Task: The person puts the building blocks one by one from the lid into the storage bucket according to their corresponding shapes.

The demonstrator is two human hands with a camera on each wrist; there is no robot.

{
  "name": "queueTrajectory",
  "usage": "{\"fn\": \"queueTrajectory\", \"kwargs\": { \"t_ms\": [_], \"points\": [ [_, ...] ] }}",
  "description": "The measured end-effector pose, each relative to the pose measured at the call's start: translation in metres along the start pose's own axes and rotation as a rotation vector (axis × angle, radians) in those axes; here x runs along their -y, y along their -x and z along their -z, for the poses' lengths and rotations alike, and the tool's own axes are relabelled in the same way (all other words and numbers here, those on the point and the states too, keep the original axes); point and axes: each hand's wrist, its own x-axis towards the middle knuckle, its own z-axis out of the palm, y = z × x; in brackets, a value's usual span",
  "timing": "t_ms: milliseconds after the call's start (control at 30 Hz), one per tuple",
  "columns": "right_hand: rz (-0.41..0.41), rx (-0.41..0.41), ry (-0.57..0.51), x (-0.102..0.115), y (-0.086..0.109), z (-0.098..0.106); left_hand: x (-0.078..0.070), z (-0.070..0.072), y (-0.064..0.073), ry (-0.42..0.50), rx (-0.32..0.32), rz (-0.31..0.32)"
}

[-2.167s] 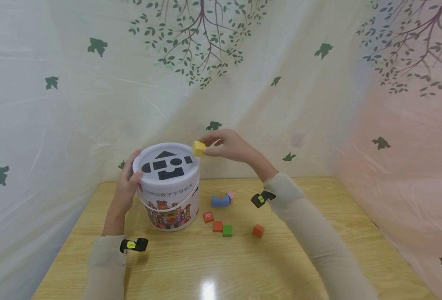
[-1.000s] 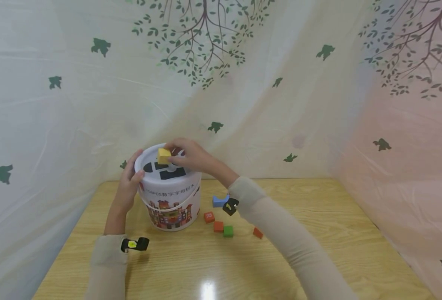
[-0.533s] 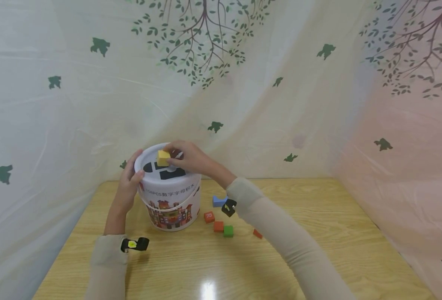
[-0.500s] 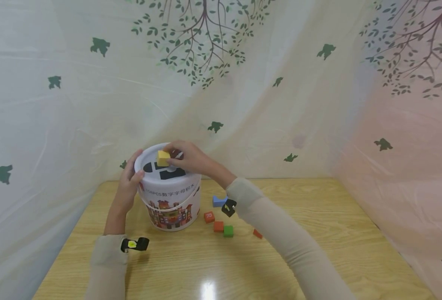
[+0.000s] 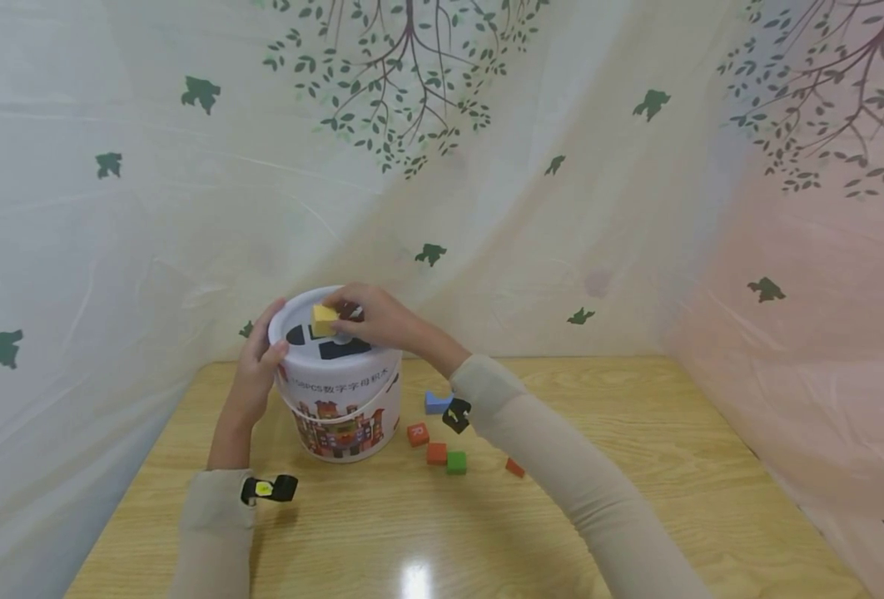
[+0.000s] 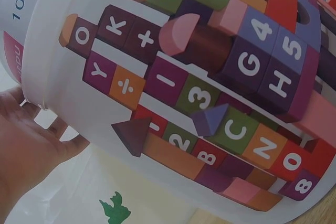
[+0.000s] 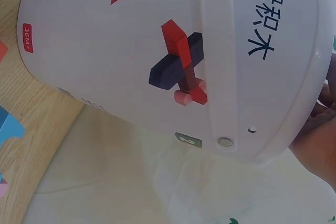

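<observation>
A white toy-block bucket (image 5: 340,387) stands on the wooden table, its lid (image 5: 298,314) cut with black-looking shape holes. My left hand (image 5: 253,366) grips the left side of the rim, thumb at the front edge and fingers round the far side. Over the lid, my right hand (image 5: 382,320) pinches a yellow block (image 5: 323,321) between thumb and fingers. That block sits right at the rectangular hole and covers most of it. Nearer the front, the bridge-shaped hole is partly visible. In the right wrist view the bucket's wall (image 7: 115,66) hides the block.
Right of the bucket on the table (image 5: 382,516) lie a blue arch block (image 5: 438,403), a red letter block (image 5: 417,434), a red block (image 5: 437,453) and a green block (image 5: 456,462). Another red block (image 5: 515,467) is partly behind the right sleeve. A patterned cloth backdrop (image 5: 487,216) hangs behind.
My right hand has carried the yellow block left from the lid's right edge to over its middle, then slightly lower and nearer the front. My left hand has kept its grip on the rim.
</observation>
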Motion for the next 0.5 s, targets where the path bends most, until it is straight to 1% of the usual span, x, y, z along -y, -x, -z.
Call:
{"fn": "queueTrajectory", "kwargs": {
  "t_ms": [500],
  "points": [
    [-0.025, 0.025, 0.046, 0.0070, 0.0004, -0.0004, -0.0012, 0.0012, 0.0028, -0.017, 0.002, 0.005]
  ]
}}
